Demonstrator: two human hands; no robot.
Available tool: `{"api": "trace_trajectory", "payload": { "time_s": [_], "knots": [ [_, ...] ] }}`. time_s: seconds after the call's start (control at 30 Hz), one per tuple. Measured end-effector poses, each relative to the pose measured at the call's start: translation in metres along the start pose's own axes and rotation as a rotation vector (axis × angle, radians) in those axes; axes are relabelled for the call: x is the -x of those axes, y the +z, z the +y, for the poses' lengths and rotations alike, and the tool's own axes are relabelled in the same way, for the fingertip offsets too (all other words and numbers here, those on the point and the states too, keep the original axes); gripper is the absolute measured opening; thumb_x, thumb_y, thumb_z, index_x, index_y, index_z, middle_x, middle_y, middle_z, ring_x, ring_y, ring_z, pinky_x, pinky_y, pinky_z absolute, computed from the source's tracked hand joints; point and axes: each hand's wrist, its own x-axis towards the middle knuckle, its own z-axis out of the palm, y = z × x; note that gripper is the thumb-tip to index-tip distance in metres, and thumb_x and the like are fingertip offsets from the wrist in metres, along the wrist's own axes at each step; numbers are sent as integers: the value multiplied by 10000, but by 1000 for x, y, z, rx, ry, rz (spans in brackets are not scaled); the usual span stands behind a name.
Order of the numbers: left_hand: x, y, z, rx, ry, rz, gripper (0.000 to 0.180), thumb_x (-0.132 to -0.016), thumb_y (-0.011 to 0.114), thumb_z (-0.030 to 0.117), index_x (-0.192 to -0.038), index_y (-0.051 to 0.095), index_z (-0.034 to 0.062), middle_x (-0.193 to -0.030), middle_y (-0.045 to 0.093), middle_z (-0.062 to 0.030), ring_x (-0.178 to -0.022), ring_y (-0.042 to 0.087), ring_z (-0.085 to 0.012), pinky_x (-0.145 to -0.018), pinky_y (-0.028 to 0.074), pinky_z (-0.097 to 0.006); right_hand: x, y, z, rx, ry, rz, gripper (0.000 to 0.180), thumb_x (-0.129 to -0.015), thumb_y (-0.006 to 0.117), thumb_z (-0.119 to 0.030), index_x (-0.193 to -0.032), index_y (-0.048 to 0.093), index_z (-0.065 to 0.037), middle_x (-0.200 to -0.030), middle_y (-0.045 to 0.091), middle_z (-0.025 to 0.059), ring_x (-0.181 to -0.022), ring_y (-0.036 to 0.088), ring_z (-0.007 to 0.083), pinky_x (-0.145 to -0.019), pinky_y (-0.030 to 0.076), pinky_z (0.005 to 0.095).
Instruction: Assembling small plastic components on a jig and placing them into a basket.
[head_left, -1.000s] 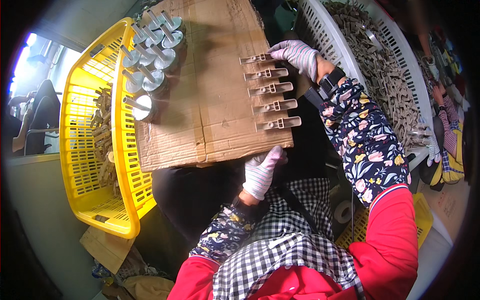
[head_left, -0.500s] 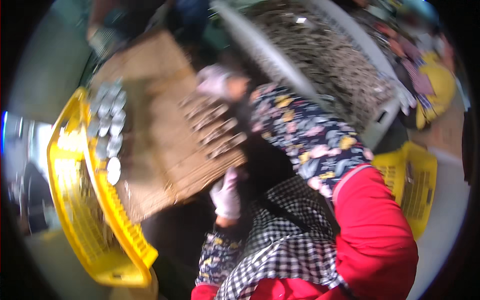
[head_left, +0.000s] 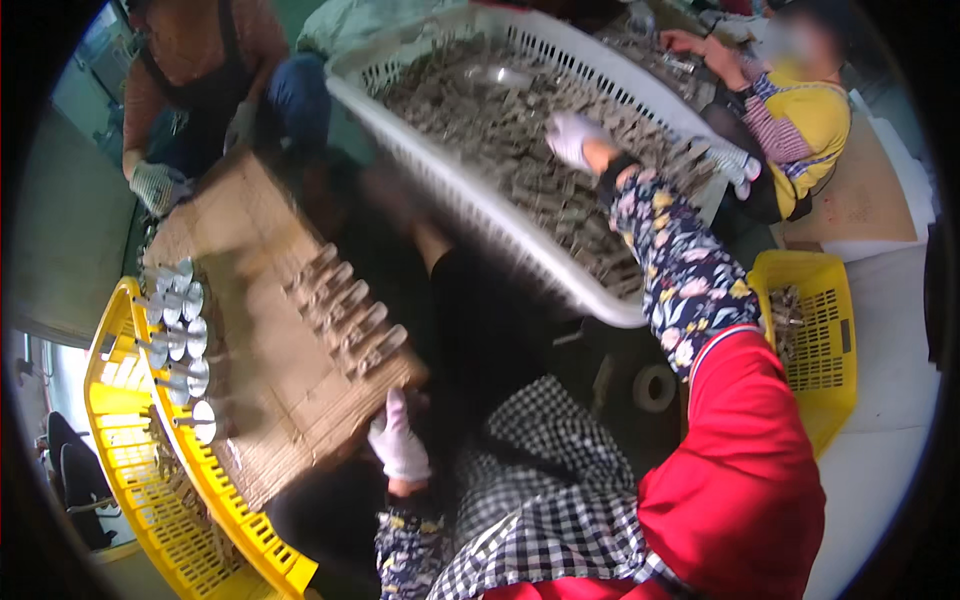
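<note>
Reaching far out, the right hand [head_left: 572, 135] in its pale glove dips into the heap of small grey metal pieces [head_left: 520, 160] that fills the long white slotted plastic basket [head_left: 480, 215]; its fingers are curled down into the pile, and I cannot tell whether they have closed on a piece. The left hand [head_left: 398, 442], gloved too, is clamped on the near corner of the flat brown cardboard sheet [head_left: 250, 330], thumb over the edge. That sheet lies tilted, its far side resting on the rim of the yellow slotted plastic crate [head_left: 140, 480]. Along its right edge sits a row of assembled grey metal clips [head_left: 345, 310], and at its left edge a column of shiny round-headed metal parts [head_left: 180, 330].

The risk is that one-handed hold: with the body stretched right, I judge the sheet could dip and the row could slide off the near corner. The round-headed parts could roll into the crate. A blind grab in the heap may also snag the glove. Another person's gloved hand [head_left: 152, 185] rests at the sheet's far corner, and a nudge there would shake everything.
</note>
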Motion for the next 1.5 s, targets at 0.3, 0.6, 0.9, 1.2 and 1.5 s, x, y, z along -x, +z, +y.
{"api": "trace_trajectory", "payload": {
  "time_s": [0.3,0.6,0.9,1.2,1.5],
  "knots": [
    [-2,-6,-7,96,112,-6,297,-861,614,308,-838,622,12,-722,616,-47,-642,564,-137,-614,467,-283,22,69,46,529,-111,-241,250,-833,482,-78,-1038,623,-60,-1115,584,155,-1003,592,288,-812,495,369],
    [1,-5,-6,227,77,-24,254,-830,663,275,-844,627,25,-721,621,-40,-625,580,-137,-609,491,-293,43,57,81,499,-80,-461,398,-746,560,-57,-1143,562,-75,-1165,565,168,-1044,572,326,-857,479,390],
    [4,-11,0,163,44,-12,306,-845,639,297,-888,654,-5,-760,648,-55,-664,605,-142,-664,495,-274,36,40,33,666,-184,-242,238,-812,501,-115,-1013,623,-80,-973,636,160,-894,626,321,-735,513,405],
    [4,-3,12,322,-113,-71,235,-847,644,194,-926,652,-27,-810,648,-53,-707,600,-123,-682,501,-264,39,9,-22,-938,-105,-122,208,-845,559,-104,-1030,581,-13,-837,612,40,-656,566,92,-531,472,222],
    [7,-7,10,407,-151,-95,184,-851,640,183,-910,640,9,-808,643,-56,-723,606,-128,-676,507,-272,26,96,-261,-1224,-247,-565,174,-822,632,-95,-983,650,-33,-748,609,-19,-615,505,51,-564,411,193]
  ]
}}
